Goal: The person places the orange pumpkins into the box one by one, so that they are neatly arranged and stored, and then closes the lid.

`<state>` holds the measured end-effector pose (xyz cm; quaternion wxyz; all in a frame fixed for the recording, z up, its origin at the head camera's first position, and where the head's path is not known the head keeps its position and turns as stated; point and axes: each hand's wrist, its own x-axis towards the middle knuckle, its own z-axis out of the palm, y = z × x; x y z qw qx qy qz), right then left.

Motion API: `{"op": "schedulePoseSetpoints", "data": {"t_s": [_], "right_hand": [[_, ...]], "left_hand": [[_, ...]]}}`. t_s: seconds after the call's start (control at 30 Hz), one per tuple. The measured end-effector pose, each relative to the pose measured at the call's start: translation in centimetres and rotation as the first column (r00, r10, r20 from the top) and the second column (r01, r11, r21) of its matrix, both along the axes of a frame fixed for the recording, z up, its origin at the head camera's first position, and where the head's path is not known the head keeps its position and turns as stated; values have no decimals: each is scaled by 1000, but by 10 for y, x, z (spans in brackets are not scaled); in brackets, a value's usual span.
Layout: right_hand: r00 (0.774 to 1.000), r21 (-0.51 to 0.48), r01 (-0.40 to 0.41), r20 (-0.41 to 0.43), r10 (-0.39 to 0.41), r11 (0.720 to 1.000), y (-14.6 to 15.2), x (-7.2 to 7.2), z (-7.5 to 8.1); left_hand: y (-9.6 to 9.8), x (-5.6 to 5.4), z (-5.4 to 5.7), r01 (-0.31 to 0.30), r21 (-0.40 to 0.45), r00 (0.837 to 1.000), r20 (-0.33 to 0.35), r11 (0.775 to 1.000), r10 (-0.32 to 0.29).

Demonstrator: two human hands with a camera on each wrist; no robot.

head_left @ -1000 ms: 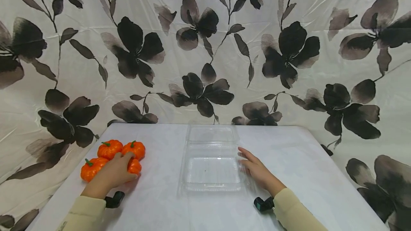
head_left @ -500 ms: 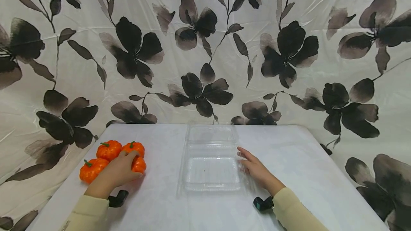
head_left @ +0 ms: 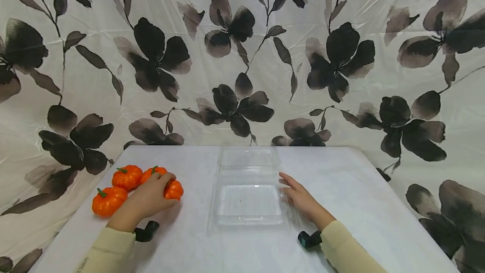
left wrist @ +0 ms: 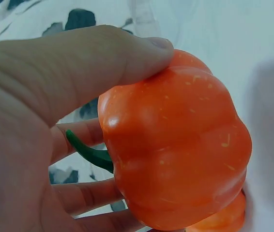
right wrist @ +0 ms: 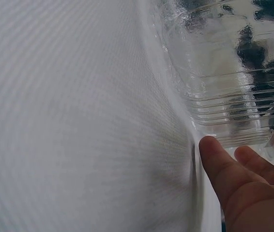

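Floral cloth (head_left: 242, 58) behind white counter (head_left: 360, 197); pumpkin (head_left: 175, 189) gripped

Gripped pumpkin sits at the left of the scene, just right of three other pumpkins (head_left: 110, 202). Left hand (head_left: 151, 195): thumb and fingers (left wrist: 88, 195) curved round its body, stem toward the palm; hard to tell if it is off the counter. Right hand (head_left: 303, 201): loosely spread, holding nothing, at the right edge of an open clear box (head_left: 250, 201); contact uncertain.

Handling, my judgement: grip the ribbed body, never the stem. Firm but light; skin looks smooth, might slip. Lift clear of neighbours. Right fingers best used to steady, not push; thin plastic probably slides easily.
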<state>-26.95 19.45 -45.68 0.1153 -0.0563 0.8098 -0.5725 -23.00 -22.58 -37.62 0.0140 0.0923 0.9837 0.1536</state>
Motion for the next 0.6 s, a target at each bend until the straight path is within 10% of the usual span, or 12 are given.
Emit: {"op": "schedulePoseSetpoints", "data": {"t_s": [0.6], "right_hand": [[1000,-20,-2,4,2,1000,-1,2,4]], "left_hand": [[33,-6,9,75,-27,994,-73,997,-77]]}}
